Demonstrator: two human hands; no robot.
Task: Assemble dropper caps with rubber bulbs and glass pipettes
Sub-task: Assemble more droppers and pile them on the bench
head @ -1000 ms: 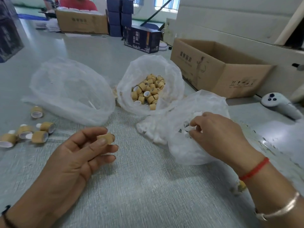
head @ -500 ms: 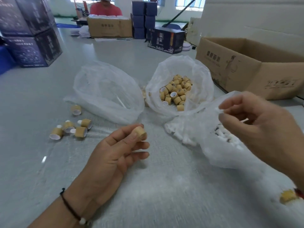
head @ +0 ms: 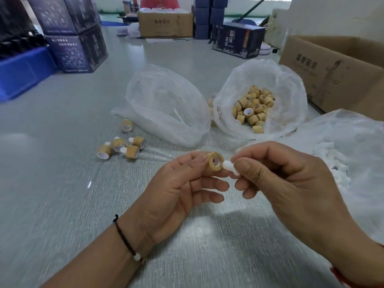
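Observation:
My left hand (head: 176, 188) pinches a tan ring-shaped dropper cap (head: 214, 163) between thumb and forefinger, its open end facing right. My right hand (head: 286, 183) holds a white rubber bulb (head: 229, 165) by its base, the rounded tip almost touching the cap's opening. An open plastic bag (head: 291, 88) behind my hands holds many loose tan caps (head: 252, 107). A second bag (head: 166, 104) to its left holds clear glass pipettes. A third bag (head: 349, 146) at the right holds white bulbs. Several assembled droppers (head: 122, 147) lie on the table at the left.
A brown cardboard box (head: 336, 71) stands at the right rear. Dark printed cartons (head: 76, 44) and a blue bin (head: 22, 69) sit at the left rear. More boxes (head: 165, 23) and a person in red are at the table's far end.
My right hand came out of the bulb bag with a white bulb and moved left to meet the cap. My left hand rose and turned the cap's opening toward it.

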